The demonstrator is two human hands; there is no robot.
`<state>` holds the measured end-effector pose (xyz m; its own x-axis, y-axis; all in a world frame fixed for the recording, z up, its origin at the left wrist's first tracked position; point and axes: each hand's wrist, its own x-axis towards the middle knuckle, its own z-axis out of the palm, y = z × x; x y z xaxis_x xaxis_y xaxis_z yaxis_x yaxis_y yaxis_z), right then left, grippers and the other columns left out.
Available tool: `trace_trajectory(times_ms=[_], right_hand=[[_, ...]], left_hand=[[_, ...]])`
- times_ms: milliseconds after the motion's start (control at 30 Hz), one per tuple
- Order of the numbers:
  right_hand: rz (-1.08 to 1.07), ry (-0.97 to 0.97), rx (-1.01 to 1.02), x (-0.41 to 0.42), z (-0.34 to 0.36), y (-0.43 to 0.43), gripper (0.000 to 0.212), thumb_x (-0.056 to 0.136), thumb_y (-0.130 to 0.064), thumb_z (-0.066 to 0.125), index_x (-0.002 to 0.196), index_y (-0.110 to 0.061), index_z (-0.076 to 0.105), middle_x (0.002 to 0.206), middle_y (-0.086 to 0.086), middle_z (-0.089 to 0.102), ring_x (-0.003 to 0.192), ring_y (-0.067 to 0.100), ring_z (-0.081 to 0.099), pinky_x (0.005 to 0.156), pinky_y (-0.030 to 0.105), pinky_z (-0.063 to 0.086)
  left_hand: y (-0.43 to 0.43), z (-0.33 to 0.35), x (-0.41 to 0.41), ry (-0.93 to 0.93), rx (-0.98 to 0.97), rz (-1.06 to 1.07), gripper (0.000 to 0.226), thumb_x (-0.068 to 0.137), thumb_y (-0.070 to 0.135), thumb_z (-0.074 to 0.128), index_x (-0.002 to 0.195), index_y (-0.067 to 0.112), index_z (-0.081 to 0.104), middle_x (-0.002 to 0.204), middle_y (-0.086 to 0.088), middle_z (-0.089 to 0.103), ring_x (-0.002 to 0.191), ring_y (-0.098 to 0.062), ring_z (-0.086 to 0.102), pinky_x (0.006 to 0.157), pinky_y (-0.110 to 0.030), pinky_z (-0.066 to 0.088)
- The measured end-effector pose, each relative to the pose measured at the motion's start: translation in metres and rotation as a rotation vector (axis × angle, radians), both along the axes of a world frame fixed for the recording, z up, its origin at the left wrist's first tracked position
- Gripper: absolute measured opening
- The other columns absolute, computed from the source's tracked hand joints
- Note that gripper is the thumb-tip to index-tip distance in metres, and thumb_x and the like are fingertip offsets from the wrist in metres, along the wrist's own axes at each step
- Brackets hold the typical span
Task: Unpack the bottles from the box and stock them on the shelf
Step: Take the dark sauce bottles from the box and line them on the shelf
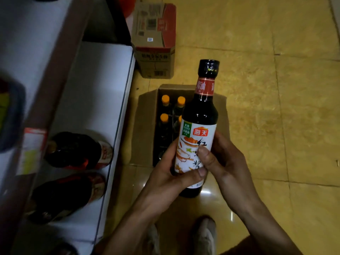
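Dark glass fills the centre of the frame: a soy sauce bottle (199, 115) with a black cap, a red neck band and a white label, held upright in the air above the open box (145, 129). The left hand (165, 173) wraps its lower body from the left, thumb across the label. The right hand (226, 162) grips it from the right, thumb pressed on the label too. Inside the box, orange-capped bottles (165, 100) stand in rows. At lower left, two dark bottles (73, 150) stand on the white shelf (95, 85). A closed carton (153, 34) stands at top centre on the yellow tiled floor (276, 107).
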<state>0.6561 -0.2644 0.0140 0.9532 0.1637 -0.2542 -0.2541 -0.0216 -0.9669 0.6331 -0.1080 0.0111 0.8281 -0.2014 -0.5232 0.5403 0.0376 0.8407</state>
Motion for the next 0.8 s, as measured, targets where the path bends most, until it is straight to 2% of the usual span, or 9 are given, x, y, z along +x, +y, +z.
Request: trace_trajectory(times_ms=[100,233,367,467,567,800], right_hand=[[-0.002,0.018,-0.003,-0.017,0.042,-0.002,0.05,0.093,-0.019,0.061,0.142,-0.014,0.054,0.124,-0.005,0.074,0.115,0.01,0.07,0.089,0.021,0.057],[0.012,0.047,0.009,-0.029,0.106,-0.007,0.05,0.093,-0.019,0.06,0.143,-0.016,0.054,0.124,-0.007,0.074,0.113,0.008,0.071,0.087,0.019,0.056],[0.031,0.06,0.007,-0.041,0.181,-0.016,0.052,0.094,-0.021,0.06,0.145,-0.018,0.053,0.126,-0.007,0.073,0.116,0.009,0.07,0.09,0.023,0.057],[0.058,0.06,-0.02,-0.044,0.248,-0.026,0.051,0.095,-0.025,0.062,0.145,-0.019,0.053,0.129,-0.006,0.072,0.117,0.01,0.069,0.094,0.027,0.058],[0.071,0.035,-0.044,-0.046,0.307,-0.037,0.05,0.095,-0.027,0.062,0.144,-0.02,0.054,0.128,-0.007,0.072,0.116,0.009,0.069,0.092,0.023,0.056],[0.135,-0.055,-0.101,-0.041,0.422,-0.06,0.049,0.095,-0.032,0.062,0.143,-0.024,0.054,0.128,-0.008,0.072,0.116,0.008,0.069,0.097,0.034,0.058]], left_hand=[[-0.001,0.042,-0.018,0.019,0.003,0.002,0.067,0.086,0.017,0.079,0.141,0.042,0.05,0.13,0.012,0.07,0.122,-0.008,0.066,0.104,-0.036,0.051],[-0.008,0.108,-0.035,0.036,0.005,0.017,0.066,0.089,0.015,0.077,0.143,0.039,0.049,0.131,0.01,0.07,0.122,-0.009,0.065,0.103,-0.038,0.052],[-0.016,0.189,-0.048,0.038,0.006,0.024,0.065,0.091,0.01,0.071,0.146,0.032,0.047,0.134,0.005,0.069,0.126,-0.014,0.064,0.108,-0.042,0.051],[-0.026,0.26,-0.052,0.043,0.023,0.04,0.064,0.091,0.011,0.071,0.146,0.034,0.047,0.133,0.006,0.069,0.125,-0.013,0.064,0.11,-0.045,0.049],[-0.036,0.318,-0.057,0.028,0.02,0.028,0.065,0.092,0.013,0.072,0.147,0.036,0.046,0.133,0.005,0.069,0.126,-0.015,0.064,0.112,-0.048,0.047],[-0.058,0.431,-0.06,-0.073,0.026,0.084,0.067,0.088,0.018,0.078,0.145,0.037,0.048,0.13,0.006,0.071,0.123,-0.012,0.066,0.11,-0.042,0.05]])
